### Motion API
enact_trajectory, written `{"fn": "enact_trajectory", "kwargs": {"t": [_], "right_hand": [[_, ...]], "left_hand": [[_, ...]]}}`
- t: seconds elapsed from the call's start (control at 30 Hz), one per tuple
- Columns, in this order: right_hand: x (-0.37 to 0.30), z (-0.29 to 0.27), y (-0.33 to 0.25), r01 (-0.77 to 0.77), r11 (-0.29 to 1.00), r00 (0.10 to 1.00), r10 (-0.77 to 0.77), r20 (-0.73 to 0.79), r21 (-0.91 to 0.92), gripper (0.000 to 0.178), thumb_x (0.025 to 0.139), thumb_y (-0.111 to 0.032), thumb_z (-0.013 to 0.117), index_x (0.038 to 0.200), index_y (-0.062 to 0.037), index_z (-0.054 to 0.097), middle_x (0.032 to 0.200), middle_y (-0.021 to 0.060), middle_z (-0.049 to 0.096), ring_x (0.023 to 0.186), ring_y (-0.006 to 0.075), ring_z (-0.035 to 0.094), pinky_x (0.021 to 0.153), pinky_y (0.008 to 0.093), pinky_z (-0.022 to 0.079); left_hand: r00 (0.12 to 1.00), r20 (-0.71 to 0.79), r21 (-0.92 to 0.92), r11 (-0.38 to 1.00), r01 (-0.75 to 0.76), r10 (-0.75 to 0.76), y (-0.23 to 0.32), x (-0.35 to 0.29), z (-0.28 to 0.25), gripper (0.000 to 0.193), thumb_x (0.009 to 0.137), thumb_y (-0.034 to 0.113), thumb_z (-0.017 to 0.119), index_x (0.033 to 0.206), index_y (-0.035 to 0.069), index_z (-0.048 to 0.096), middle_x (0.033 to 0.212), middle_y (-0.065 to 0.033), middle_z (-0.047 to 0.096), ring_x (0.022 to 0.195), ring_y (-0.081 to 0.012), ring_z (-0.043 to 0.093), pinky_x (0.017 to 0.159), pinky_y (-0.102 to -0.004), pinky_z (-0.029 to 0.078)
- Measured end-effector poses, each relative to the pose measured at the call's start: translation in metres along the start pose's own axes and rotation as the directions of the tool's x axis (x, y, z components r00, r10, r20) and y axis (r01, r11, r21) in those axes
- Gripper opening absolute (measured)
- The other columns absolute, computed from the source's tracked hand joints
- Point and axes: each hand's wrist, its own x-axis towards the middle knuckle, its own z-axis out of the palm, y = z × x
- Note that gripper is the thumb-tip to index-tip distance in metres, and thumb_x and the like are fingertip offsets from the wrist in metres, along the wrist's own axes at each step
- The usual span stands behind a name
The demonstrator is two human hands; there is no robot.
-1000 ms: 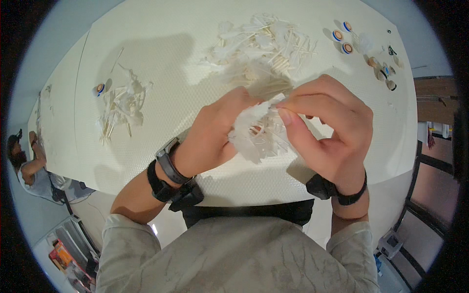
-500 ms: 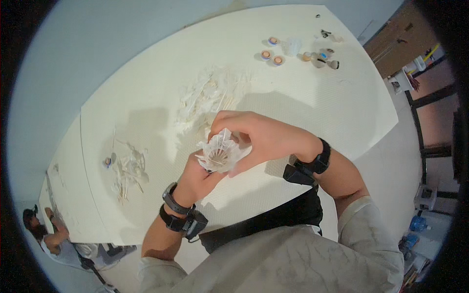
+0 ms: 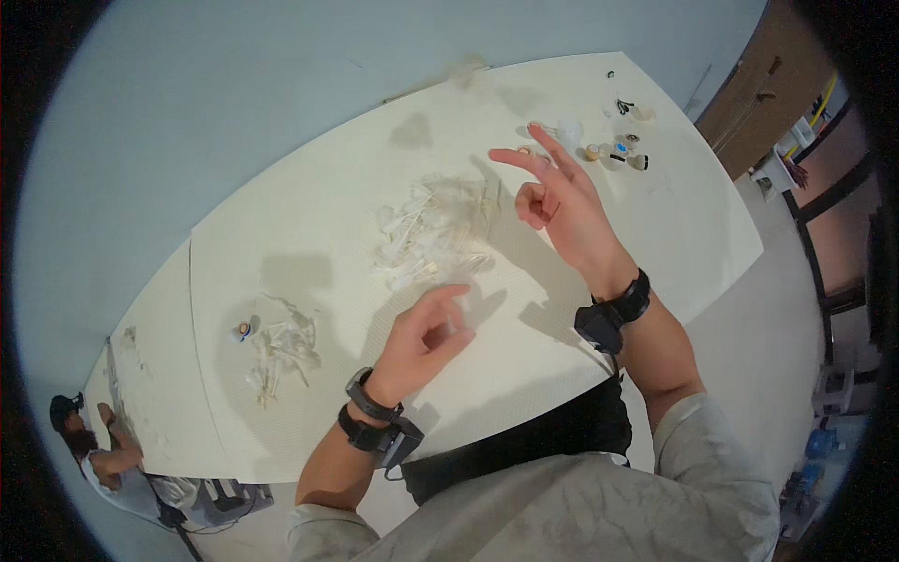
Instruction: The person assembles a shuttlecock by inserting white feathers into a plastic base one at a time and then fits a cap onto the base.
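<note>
My left hand (image 3: 426,342) is above the near middle of the table, its thumb and curled fingers apart. I see nothing between them. Higher to the right, my right hand (image 3: 567,201) stretches two fingers toward the far side while the others bend in; it holds nothing visible. A heap of loose white feathers (image 3: 435,229) with thin pale shafts lies just beyond my left hand and left of my right hand. I cannot make out the white feather cone from the earlier picture. A small round piece (image 3: 590,152), beige and pale, stands near my right fingertips.
The white table (image 3: 375,450) meets a pale wall. Left lies a smaller feather pile (image 3: 281,347) beside a small round piece with a blue rim (image 3: 242,330). Several small parts, including a dark-edged cup (image 3: 640,162), stand far right. Another person (image 3: 103,450) sits at the left end.
Both hands held a white feather cone; they have now parted and let it go. My right hand has moved up and to the right. The whole view has shifted slightly.
</note>
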Motion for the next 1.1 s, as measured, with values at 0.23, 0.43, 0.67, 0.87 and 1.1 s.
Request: {"fn": "enact_trajectory", "kwargs": {"t": [0.23,0.43,0.67,0.87,1.1], "right_hand": [[0.010,-0.003,0.022,-0.023,0.995,0.999,0.019,-0.037,-0.099,0.039,0.100,-0.018,0.062,0.135,-0.0044,0.052,0.093,0.0054,0.068,0.061,0.0091,0.052,0.054,0.0235,0.039],[0.012,-0.015,0.030,0.042,0.948,0.999,-0.048,-0.012,-0.317,0.014,0.101,-0.014,0.062,0.111,-0.0067,0.069,0.080,0.0001,0.064,0.061,0.0063,0.050,0.054,0.0220,0.037],[0.012,-0.009,0.045,0.154,0.847,0.987,-0.153,0.043,-0.509,0.012,0.102,-0.012,0.062,0.107,-0.0050,0.071,0.077,-0.0021,0.064,0.066,0.0046,0.054,0.057,0.0212,0.040],[0.021,-0.020,0.054,0.265,0.638,0.957,-0.267,0.115,-0.723,0.012,0.097,-0.011,0.067,0.106,-0.0044,0.071,0.080,-0.0005,0.067,0.073,0.0077,0.059,0.060,0.0233,0.044],[0.036,-0.042,0.039,0.463,0.162,0.717,-0.647,0.260,-0.872,0.021,0.090,-0.005,0.068,0.109,-0.0122,0.073,0.110,0.0050,0.070,0.103,0.0235,0.065,0.080,0.0339,0.053]], "left_hand": [[0.999,-0.006,0.088,0.995,-0.047,0.048,-0.001,0.000,-0.002,0.036,0.095,-0.003,0.065,0.129,0.004,0.059,0.084,0.0044,0.052,0.073,-0.0028,0.046,0.063,-0.0193,0.037],[0.983,-0.145,0.101,0.990,-0.099,0.113,0.002,0.004,0.000,0.011,0.096,0.001,0.067,0.107,0.001,0.068,0.075,0.0054,0.056,0.065,-0.0006,0.044,0.056,-0.0192,0.035],[0.959,-0.243,0.054,0.989,-0.135,0.144,0.002,0.002,0.001,0.006,0.097,0.003,0.068,0.102,0.001,0.069,0.074,0.0065,0.056,0.063,-0.0002,0.043,0.056,-0.0186,0.035],[0.913,-0.383,0.146,0.985,-0.093,0.143,-0.001,0.004,-0.004,0.004,0.098,0.004,0.067,0.101,0.002,0.069,0.076,0.0071,0.053,0.068,-0.0006,0.044,0.060,-0.0183,0.036],[0.809,-0.565,0.098,0.987,-0.129,0.162,-0.004,0.009,-0.008,0.006,0.100,0.004,0.064,0.104,0.002,0.068,0.079,0.0079,0.054,0.072,-0.0014,0.045,0.064,-0.0177,0.038]]}}
